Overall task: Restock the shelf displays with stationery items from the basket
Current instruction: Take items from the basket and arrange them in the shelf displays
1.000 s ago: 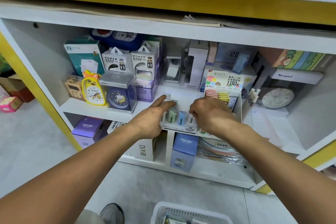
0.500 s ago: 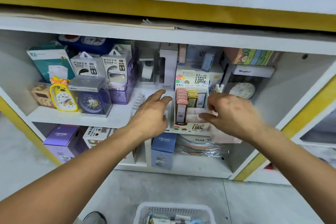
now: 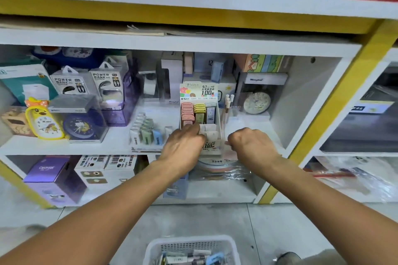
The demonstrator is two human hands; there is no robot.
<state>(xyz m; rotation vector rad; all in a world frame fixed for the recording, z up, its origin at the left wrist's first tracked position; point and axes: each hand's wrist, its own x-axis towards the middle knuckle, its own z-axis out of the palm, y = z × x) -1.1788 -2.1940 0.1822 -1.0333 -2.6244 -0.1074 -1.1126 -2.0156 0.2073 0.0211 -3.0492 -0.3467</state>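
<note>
A white pencil-lead display box (image 3: pixel 212 101) with pink and yellow packs stands at the front edge of the middle shelf (image 3: pixel 64 146). My left hand (image 3: pixel 183 146) reaches its front left corner, fingers curled over the low front compartments. My right hand (image 3: pixel 252 146) hovers just right of the box with curled fingers; whether it holds anything is hidden. Left of the box sits a small tray of erasers (image 3: pixel 146 133). On the floor below me, the white basket (image 3: pixel 191 243) holds several stationery items.
Clocks (image 3: pixel 44 122), power bank packs (image 3: pixel 69 84) and a boxed round clock (image 3: pixel 257 102) fill the same shelf. Purple and white cartons (image 3: pixel 51 176) stand on the shelf below. A yellow post (image 3: pixel 323 118) bounds the bay at right. A shoe (image 3: pixel 288 258) shows beside the basket.
Both hands have left the eraser tray and shifted right to the pencil-lead box. My view has risen, showing the red sign above.
</note>
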